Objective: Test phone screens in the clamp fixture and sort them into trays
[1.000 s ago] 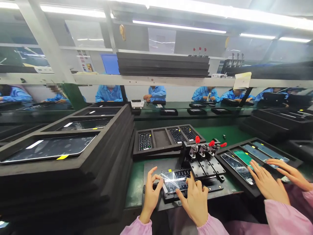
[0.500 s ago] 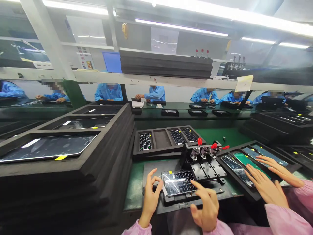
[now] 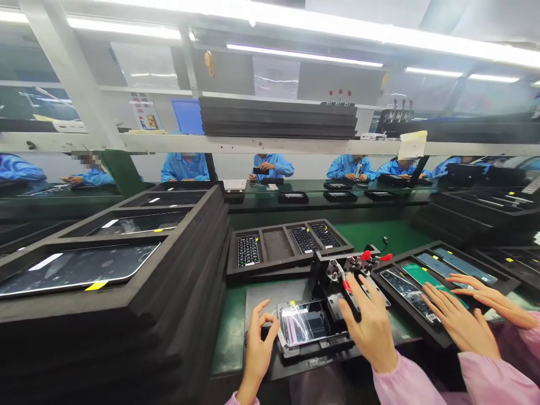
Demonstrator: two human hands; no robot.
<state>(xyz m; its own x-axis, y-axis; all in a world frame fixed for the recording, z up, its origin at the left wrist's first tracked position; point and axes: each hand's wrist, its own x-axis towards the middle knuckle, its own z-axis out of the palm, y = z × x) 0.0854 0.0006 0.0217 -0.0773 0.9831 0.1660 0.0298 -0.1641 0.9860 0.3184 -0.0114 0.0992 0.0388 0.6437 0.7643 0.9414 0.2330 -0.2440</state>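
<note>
A phone (image 3: 304,323) with a glossy screen and a yellow tab lies in a black clamping fixture (image 3: 327,342). At its left edge my left hand (image 3: 261,337) is closed in a pinch, with thumb and forefinger at a strip of clear film (image 3: 282,337) along that edge. Above the fixture's right part, my right hand (image 3: 371,323) has its fingers apart. Its forefinger is against the lowered red handle (image 3: 346,283) of the leftmost toggle clamp. The other red handles (image 3: 366,256) are behind that hand, which hides part of the clamp plates.
Left stands a tall stack of black foam trays (image 3: 169,287) holding screens. Behind the fixture is another foam tray (image 3: 276,242) with phones. A co-worker's hands (image 3: 462,323) rest over a phone tray (image 3: 439,250) at right. Several people in blue sit across the bench.
My right hand has moved from the phone screen up and right to the clamp. The leftmost red handle has tipped down. The icon grid on the screen no longer shows. My left hand stays.
</note>
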